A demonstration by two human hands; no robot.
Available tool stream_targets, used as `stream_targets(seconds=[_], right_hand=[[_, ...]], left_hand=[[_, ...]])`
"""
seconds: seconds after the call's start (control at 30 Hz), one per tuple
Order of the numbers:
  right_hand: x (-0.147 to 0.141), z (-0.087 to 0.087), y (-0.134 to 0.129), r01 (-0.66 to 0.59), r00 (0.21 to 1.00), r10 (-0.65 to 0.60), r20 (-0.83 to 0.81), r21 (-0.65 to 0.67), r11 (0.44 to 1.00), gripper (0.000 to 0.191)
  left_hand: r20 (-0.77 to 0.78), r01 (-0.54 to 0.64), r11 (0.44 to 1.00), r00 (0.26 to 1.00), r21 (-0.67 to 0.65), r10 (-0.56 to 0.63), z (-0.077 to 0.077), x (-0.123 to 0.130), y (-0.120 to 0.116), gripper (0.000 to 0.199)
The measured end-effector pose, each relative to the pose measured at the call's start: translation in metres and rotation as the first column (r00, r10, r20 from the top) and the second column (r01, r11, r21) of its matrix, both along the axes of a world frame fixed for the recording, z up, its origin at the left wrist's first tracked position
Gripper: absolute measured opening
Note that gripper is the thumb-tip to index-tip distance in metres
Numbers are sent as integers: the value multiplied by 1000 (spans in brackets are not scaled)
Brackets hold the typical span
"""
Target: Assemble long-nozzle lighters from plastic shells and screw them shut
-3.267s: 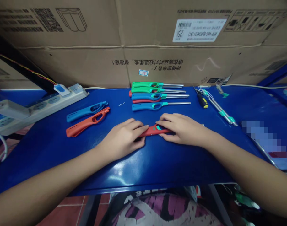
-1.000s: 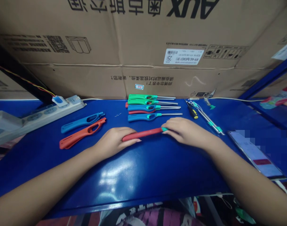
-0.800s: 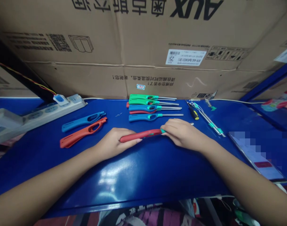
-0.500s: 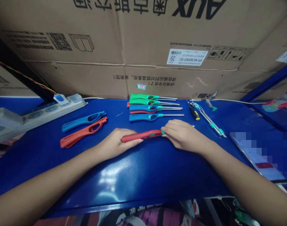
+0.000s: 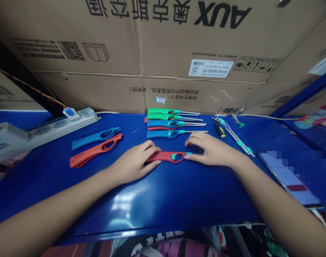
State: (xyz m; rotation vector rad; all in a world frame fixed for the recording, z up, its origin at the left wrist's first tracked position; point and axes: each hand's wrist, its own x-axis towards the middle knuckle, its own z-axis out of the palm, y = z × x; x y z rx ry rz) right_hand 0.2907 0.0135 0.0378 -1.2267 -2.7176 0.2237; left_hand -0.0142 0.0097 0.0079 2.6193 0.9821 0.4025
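A red long-nosed gas lighter (image 5: 164, 156) with a teal trigger lies flat before me on the blue tabletop, its nozzle end to the right. My left hand (image 5: 135, 160) grips its rear end, thumb on the near side and fingers on the far side. At the front end, the thumb of my right hand (image 5: 209, 150) touches the teal collar. The other fingers of that hand are spread apart from the lighter, and they hide most of its metal tube. Just beyond lies a blue lighter (image 5: 163, 134), with several green, blue and red ones behind it.
At left are an empty blue lighter shell (image 5: 96, 138) and an orange-red one (image 5: 95, 151), by a white power strip (image 5: 64, 123). Rightward lie a yellow-black screwdriver (image 5: 220, 129), metal lighter tubes (image 5: 236, 137) and a phone (image 5: 288, 178). A large cardboard box (image 5: 163, 64) stands behind.
The red lighter has been lowered and turned flat on its side. My right hand has loosened from its front end and its fingers have spread; my left hand still grips the rear.
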Motion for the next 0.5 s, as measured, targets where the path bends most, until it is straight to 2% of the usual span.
stream_targets(seconds=[0.07,0.1,0.17,0.23,0.27,0.33,0.43,0.5], right_hand=[[6,-1,5,188,979,-198,49,151,970,33],[10,-2,8,317,937,-342,75,234,919,34],[19,-5,14,563,774,-624,111,333,757,38],[29,-7,20,730,585,-794,165,318,605,46],[34,-7,23,780,519,-830,205,284,558,48],[43,-7,28,851,446,-854,268,169,498,50],[51,-3,33,875,432,-855,286,95,474,45],[53,1,32,862,469,-864,182,117,493,44]], left_hand=[[41,9,1000,999,-17,-8,0,-1,0,32],[62,9,1000,998,-19,-8,-1,-1,-1,32],[102,9,1000,995,-24,-6,-1,0,-2,34],[136,14,999,991,-34,-10,-1,1,-3,34],[151,19,999,989,-40,-13,-1,1,-3,34],[174,27,999,984,-47,-18,0,1,-4,33],[195,25,998,981,-52,-14,1,2,-5,32],[207,16,998,978,-57,-4,1,3,-6,32]])
